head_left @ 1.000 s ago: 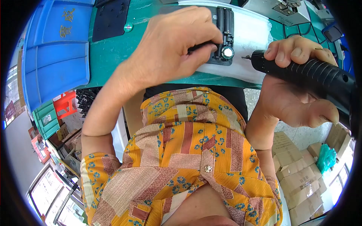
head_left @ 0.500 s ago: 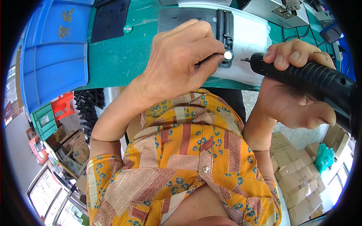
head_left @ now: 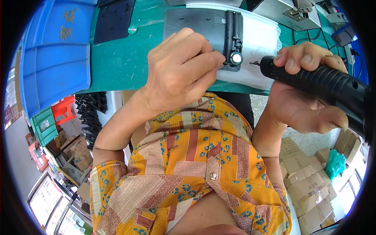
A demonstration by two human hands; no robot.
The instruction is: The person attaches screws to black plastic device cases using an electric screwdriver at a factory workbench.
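Black bracket part point(head_left: 232, 39) with a round shiny end lies on a grey metal plate point(head_left: 192, 23), just beyond left hand point(head_left: 181, 74) fingertips, long axis running away from the person. Left hand fingers curl down against its near end, probably pinching it; the contact is hidden. Right hand point(head_left: 301, 98) wraps a black electric screwdriver point(head_left: 317, 82), tip pointing left at the part. Blue bin point(head_left: 55, 58) far left, black plate point(head_left: 114, 19) beyond the left hand, green table point(head_left: 117, 66) beneath.
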